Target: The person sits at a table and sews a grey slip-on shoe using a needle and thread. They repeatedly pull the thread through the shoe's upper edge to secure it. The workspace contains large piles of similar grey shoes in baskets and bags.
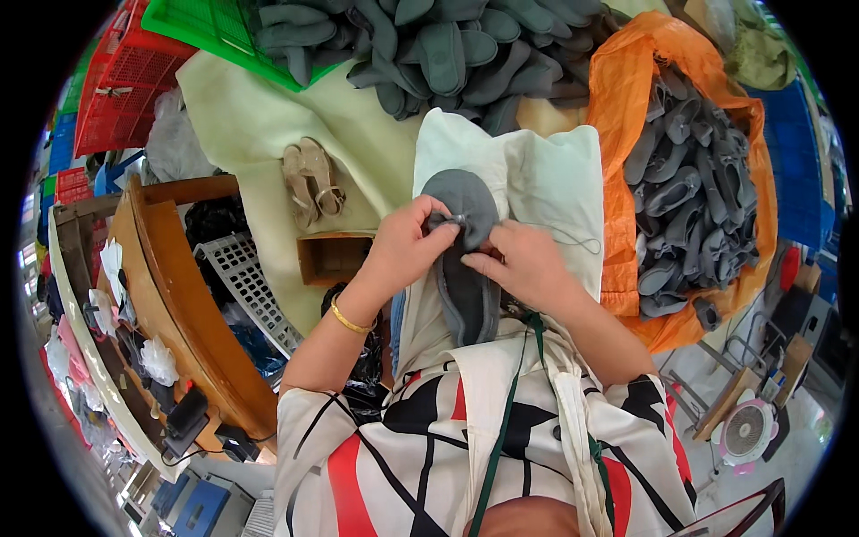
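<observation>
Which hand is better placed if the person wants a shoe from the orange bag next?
Probably the right hand: it's nearer the orange bag than the left hand, though both hands are on the grey shoe.

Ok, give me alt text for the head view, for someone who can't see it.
The person's left hand pinches a grey shoe on white cloth, the right hand against it. More grey shoes are heaped ahead and fill an orange sack at right; tan sandals lie at left.
</observation>
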`<action>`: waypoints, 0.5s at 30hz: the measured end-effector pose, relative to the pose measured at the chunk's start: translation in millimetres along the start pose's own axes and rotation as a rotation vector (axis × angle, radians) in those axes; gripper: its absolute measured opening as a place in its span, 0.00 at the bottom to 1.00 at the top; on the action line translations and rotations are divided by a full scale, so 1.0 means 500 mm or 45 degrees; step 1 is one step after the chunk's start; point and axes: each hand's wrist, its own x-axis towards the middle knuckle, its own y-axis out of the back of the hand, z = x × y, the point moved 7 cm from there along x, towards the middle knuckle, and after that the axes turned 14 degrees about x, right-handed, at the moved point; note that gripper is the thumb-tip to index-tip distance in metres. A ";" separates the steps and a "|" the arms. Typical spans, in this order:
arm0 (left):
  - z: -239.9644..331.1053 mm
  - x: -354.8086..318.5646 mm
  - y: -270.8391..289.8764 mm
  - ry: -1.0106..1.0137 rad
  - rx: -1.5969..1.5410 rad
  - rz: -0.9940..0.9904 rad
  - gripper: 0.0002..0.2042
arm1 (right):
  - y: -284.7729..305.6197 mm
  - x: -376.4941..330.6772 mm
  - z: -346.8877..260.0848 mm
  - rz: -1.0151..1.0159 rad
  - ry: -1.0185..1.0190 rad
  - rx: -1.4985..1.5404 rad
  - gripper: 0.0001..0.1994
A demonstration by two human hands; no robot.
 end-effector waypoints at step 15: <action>-0.008 0.008 -0.008 0.153 -0.412 0.155 0.11 | 0.031 0.040 -0.010 0.600 0.101 1.783 0.09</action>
